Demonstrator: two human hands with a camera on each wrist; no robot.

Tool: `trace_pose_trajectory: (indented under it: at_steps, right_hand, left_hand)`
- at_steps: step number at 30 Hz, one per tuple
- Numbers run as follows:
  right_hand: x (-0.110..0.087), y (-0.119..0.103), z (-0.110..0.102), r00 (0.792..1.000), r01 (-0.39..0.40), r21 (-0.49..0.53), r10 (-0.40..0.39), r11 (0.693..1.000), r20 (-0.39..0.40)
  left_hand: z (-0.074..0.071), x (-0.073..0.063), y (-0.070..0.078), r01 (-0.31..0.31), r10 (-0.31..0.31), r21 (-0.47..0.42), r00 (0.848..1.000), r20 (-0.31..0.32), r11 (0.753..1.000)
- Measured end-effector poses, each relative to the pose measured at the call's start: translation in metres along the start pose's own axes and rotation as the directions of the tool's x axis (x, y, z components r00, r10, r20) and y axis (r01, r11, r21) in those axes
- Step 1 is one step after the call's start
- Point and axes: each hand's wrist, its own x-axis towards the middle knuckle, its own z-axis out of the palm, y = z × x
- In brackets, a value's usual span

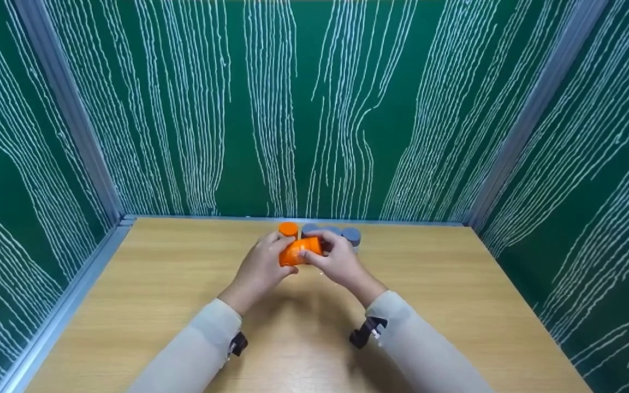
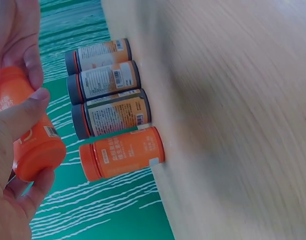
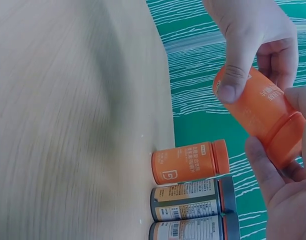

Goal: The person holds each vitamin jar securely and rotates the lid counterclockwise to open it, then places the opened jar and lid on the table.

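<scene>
An orange supplement bottle [image 1: 301, 251] is held sideways above the table, between both hands. My left hand [image 1: 262, 260] grips its base end, thumb along the side, as the left wrist view shows. On the right, my right hand [image 1: 342, 263] grips the cap end, with fingers and thumb around the orange cap [image 3: 285, 140]. Just beyond the hands stands a second orange bottle [image 2: 124, 152], upright with its cap on. Beside it, three bottles with dark grey caps [image 2: 115, 115] form a row; in the head view the hands partly hide them.
The wooden table [image 1: 183, 305] spreads out around the hands. Green panels [image 1: 314, 109] with white wavy lines rise behind and at both sides, framed by metal posts [image 1: 74, 98]. A small dark camera [image 1: 366, 333] sits at the right wrist.
</scene>
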Motion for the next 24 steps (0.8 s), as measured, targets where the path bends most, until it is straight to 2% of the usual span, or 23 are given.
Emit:
trace_pose_trajectory:
  at_steps: [4,6,18,24]
  right_hand:
    - [-0.002,0.002,-0.004,1.000,0.000,0.015,0.000,1.000,0.001]
    - [-0.004,0.003,-0.006,1.000,0.000,0.028,0.000,1.000,0.007]
    - [-0.009,0.006,-0.010,0.999,-0.016,0.026,0.016,1.000,0.029]
    - [-0.009,0.011,-0.013,0.999,-0.009,0.030,0.007,1.000,0.045]
  left_hand:
    - [0.001,0.001,0.004,-0.072,0.074,0.070,0.997,-0.020,0.995]
    - [0.002,0.001,0.004,-0.087,0.088,0.082,0.996,-0.019,0.993]
    - [0.005,0.001,0.004,-0.102,0.099,0.087,0.995,0.030,0.991]
    - [0.006,0.001,0.003,-0.113,0.110,0.086,0.993,0.031,0.990]
